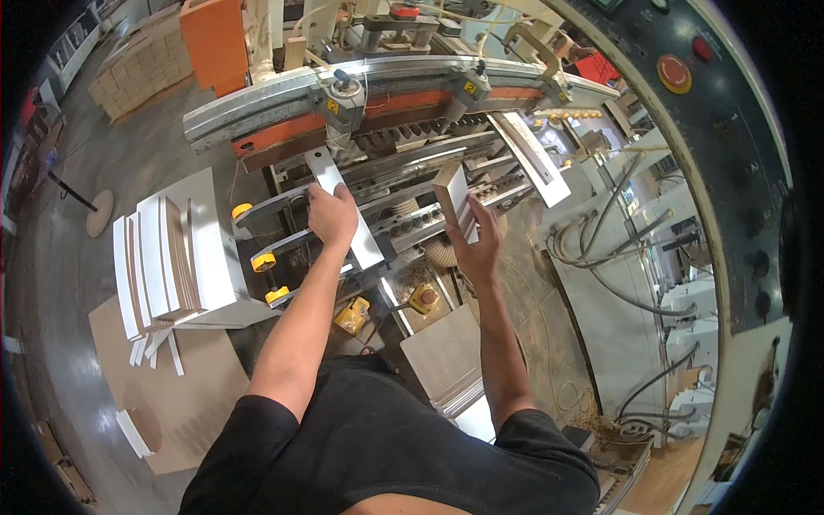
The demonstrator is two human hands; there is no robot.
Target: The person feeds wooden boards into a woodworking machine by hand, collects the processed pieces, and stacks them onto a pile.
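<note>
My left hand point(333, 215) has its fingers curled over the left edge of a narrow white board strip point(364, 244), which lies across the metal rails of a machine. To the right, my right hand point(477, 245) grips a white board piece point(452, 186) with a bare brown edge, tilted upright above the rails. Its thumb is on the near side and its fingers are on the right; part of the piece is hidden behind them. Farther right, another white strip point(534, 163) rests across the rails, apart from both hands.
A machine beam point(395, 96) with clamps spans the far side. Stacked white panels point(159, 262) stand left, beside yellow-ended rails point(264, 262). Yellow switch boxes point(352, 316) sit below the rails. Hoses and cables point(601, 249) hang right, near a control panel point(730, 129) with red buttons.
</note>
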